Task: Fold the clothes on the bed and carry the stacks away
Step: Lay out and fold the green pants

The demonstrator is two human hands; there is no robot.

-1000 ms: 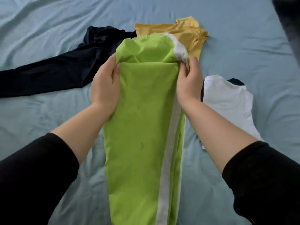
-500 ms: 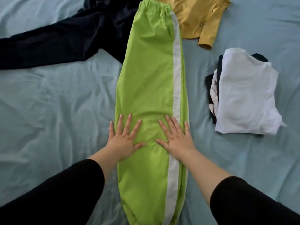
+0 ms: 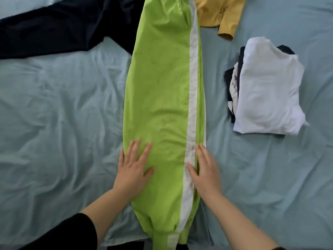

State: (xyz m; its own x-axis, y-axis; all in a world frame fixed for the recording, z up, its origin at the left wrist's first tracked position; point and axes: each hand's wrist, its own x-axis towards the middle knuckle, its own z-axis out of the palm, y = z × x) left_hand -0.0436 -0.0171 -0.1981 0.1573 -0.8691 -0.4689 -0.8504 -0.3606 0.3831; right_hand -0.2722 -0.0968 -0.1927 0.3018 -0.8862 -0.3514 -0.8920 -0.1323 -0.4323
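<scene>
- The left hand [image 3: 134, 168] is lying flat on the left border of the green trousers [image 3: 158, 87], fingers straight and spread, gripping nothing.
- The right hand [image 3: 205, 170] is lying flat on the right border of the same garment, fingers straight and close together, partly covering the white stripe [image 3: 193, 69]. It is gripping nothing. This hand is slightly blurred, so finer finger detail is not readable.
- The green trousers are lying lengthwise down the middle of the bed [image 3: 63, 123], one leg laid over the other. The waist end is running off toward the far edge, and the cuffs [image 3: 167, 239] are reaching the near edge.
- The folded stack [image 3: 266, 91], a white piece on top of darker ones, is sitting toward the right edge, apart from the trousers.
- The dark garment [image 3: 54, 29] and the yellow top [image 3: 212, 13] are lying unfolded along the far edge, one on each side of the trousers and meeting their borders.
- Judged step: the trousers are being pressed flat after the lengthwise fold and ahead of the cross fold. The task as a whole is partway through.
- Next move, as judged: both hands are needing to take one end and bring it over to the other, with the borders aligned. The fabric is looking thin, so the layers may slide apart.
</scene>
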